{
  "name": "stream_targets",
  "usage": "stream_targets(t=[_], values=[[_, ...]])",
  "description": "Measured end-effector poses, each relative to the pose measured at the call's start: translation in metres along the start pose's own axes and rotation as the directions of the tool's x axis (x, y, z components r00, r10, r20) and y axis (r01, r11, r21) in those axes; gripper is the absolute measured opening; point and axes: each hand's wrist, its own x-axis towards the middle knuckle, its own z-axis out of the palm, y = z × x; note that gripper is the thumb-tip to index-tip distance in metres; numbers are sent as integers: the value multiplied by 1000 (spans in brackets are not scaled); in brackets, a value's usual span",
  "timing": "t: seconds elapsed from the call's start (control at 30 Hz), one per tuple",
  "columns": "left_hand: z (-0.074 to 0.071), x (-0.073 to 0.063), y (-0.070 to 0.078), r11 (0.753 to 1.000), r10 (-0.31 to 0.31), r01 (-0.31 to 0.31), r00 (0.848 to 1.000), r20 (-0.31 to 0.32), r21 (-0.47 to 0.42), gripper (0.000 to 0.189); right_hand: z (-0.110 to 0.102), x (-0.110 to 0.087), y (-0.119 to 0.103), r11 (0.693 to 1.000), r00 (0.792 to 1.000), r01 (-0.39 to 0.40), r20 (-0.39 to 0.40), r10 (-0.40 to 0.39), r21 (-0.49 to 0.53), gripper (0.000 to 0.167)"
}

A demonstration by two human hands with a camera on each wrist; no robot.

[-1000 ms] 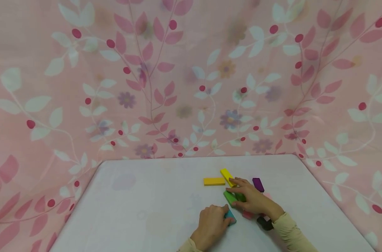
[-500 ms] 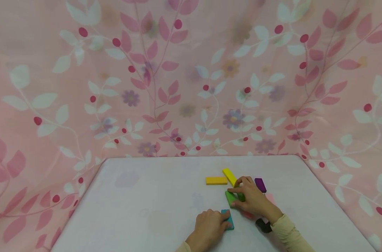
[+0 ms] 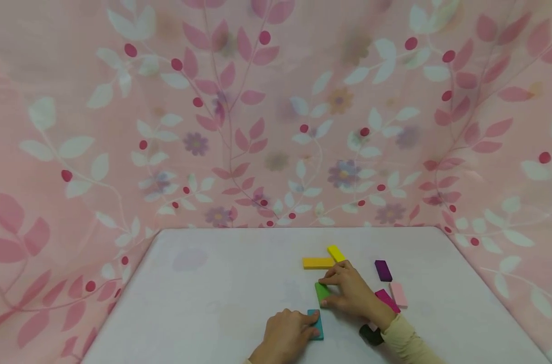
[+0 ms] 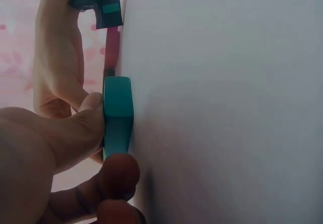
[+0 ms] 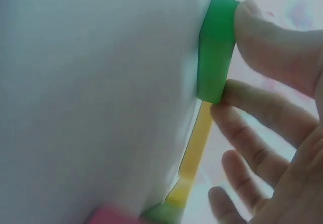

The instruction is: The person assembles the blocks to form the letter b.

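My left hand (image 3: 285, 331) holds a flat teal block (image 3: 319, 326) on the table, with thumb and fingers on it; its end face shows in the left wrist view, the teal block (image 4: 118, 100) lying against the tabletop. Just beyond, my right hand (image 3: 353, 293) pinches a green block (image 3: 322, 294) between thumb and fingertips. In the right wrist view the thumb is at one end of the green block (image 5: 217, 47) and the fingertips at the other, with the remaining fingers spread loosely. The two blocks lie slightly apart.
Behind the right hand are an amber block (image 3: 318, 263) and a yellow block (image 3: 335, 253). To the right lie purple (image 3: 383, 271), light pink (image 3: 398, 295) and magenta (image 3: 387, 301) blocks. A darker green block (image 5: 164, 213) shows in the right wrist view. A dark camera (image 3: 371, 334) sits at the right wrist.
Both hands have shifted left, sliding the teal and green blocks along. The green block is now farther from the other blocks, and the magenta block has come into sight. The head view has turned slightly left.
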Motion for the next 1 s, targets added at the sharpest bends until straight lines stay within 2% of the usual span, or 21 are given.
stream_targets(t=[0.27, 0.5, 0.63, 0.8, 1.0], values=[[-11, -10, -18, 999, -40, 40, 998, -40, -4, 41, 2, 15, -21, 999, 999, -36, 22, 36, 29, 47], [-20, -19, -34, 997, -69, 66, 995, -68, -38, 37, 18, 28, -37, 997, 998, -63, 3, 63, 49, 46], [-24, -23, -39, 995, -73, 66, 993, -93, -72, 36, 27, 34, -43, 994, 997, -77, 12, 77, 79, 46], [-27, -25, -45, 993, -72, 61, 991, -111, -98, 35, 37, 43, -50, 988, 998, -58, 11, 57, 142, 46], [-28, -26, -46, 991, -71, 56, 991, -114, -124, 36, 43, 52, -53, 987, 996, -85, 39, 80, 139, 43]])
